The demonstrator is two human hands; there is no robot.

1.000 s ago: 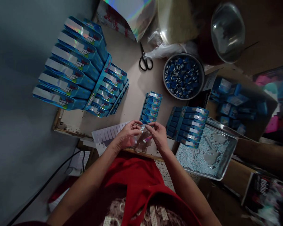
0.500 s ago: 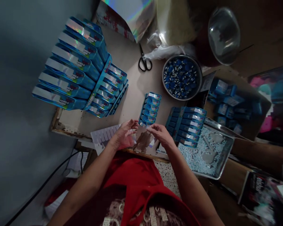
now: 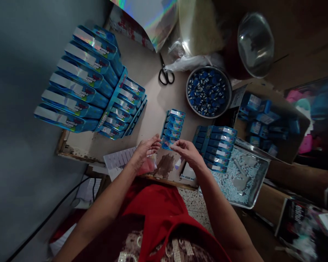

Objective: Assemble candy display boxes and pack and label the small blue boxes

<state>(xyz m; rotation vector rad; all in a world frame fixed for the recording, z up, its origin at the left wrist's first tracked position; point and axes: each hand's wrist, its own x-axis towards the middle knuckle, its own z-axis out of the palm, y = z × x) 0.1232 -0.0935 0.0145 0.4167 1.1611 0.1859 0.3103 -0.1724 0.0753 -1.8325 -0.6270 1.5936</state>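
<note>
My left hand (image 3: 145, 152) and my right hand (image 3: 186, 150) meet at the near end of a short row of small blue packets (image 3: 171, 128) on the table. Both hands' fingertips pinch toward the nearest packet (image 3: 166, 143) of that row. What exactly lies between the fingers is too small to make out. A white sheet of peel-off strips (image 3: 117, 159) lies under my left wrist. A second block of blue packets (image 3: 217, 146) stands just right of my right hand.
Tall stacks of blue boxes (image 3: 82, 78) fill the table's left. Scissors (image 3: 164, 74) lie behind, by a round tin of blue caps (image 3: 208, 91). A metal tray of pale pellets (image 3: 240, 176) sits at right, a cardboard box of packets (image 3: 270, 118) beyond it, a metal bowl (image 3: 255, 45) farther back.
Both hands have moved forward from the table's near edge to the near end of the short packet row. The shiny strip seen between them earlier no longer shows.
</note>
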